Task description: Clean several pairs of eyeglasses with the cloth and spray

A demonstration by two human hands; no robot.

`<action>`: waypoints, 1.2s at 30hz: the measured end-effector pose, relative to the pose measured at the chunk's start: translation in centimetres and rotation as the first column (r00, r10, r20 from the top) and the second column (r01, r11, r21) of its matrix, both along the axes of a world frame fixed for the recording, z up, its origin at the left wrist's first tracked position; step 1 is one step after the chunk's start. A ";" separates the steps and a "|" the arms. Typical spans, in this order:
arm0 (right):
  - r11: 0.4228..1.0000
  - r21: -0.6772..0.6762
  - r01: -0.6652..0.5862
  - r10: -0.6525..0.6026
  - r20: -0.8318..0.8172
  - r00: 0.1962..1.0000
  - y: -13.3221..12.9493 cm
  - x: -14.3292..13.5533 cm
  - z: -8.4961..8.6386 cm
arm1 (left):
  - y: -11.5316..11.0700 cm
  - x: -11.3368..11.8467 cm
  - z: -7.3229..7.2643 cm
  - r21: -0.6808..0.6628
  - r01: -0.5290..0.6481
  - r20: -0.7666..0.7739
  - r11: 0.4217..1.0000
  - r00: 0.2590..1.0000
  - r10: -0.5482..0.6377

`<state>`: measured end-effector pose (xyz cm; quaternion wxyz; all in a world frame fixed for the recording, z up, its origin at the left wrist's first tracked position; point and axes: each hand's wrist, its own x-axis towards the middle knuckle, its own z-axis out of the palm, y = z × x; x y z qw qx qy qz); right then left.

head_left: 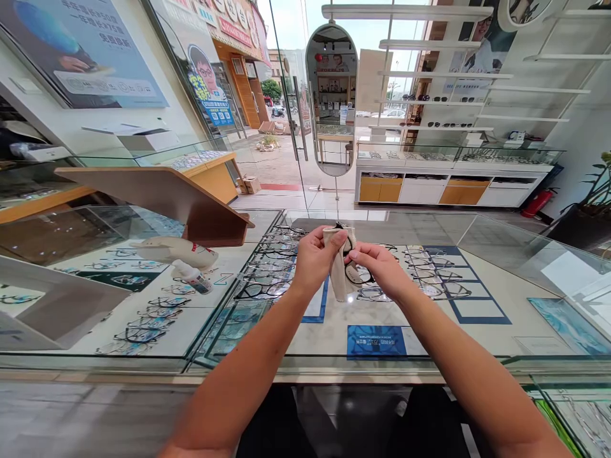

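Over the glass counter, my left hand is closed on a beige cleaning cloth whose loose end hangs down. Dark-rimmed eyeglasses are partly wrapped in this cloth, one lens showing below it. My right hand pinches the frame of the eyeglasses from the right side. The fingers and the cloth hide the rest of the frame. Under the glass, rows of eyeglasses lie left of my hands, and more frames lie to the right.
On the counter's left stand a brown slanted board, a white bottle and a beige cloth-like item. A blue card lies near the front. An oval mirror stands beyond the counter, with a display cabinet at the far right.
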<state>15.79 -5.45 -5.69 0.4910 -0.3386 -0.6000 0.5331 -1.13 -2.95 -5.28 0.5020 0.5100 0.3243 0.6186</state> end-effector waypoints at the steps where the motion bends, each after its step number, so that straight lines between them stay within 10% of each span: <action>1: 1.000 -0.001 0.014 -0.014 0.001 1.000 0.0 0.1 0.1 | 0.1 0.0 0.0 -0.018 0.026 0.014 1.000 1.000 -0.025; 16: 0.972 -0.080 0.222 -0.233 -0.172 0.957 1.3 1.2 -0.7 | 1.4 -1.1 0.3 -0.178 0.265 0.320 0.948 0.926 -0.199; 36: 0.979 -0.188 0.074 -0.142 -0.382 0.913 1.3 1.7 0.7 | 0.6 -1.1 0.4 0.162 0.079 -0.240 0.984 0.970 -0.038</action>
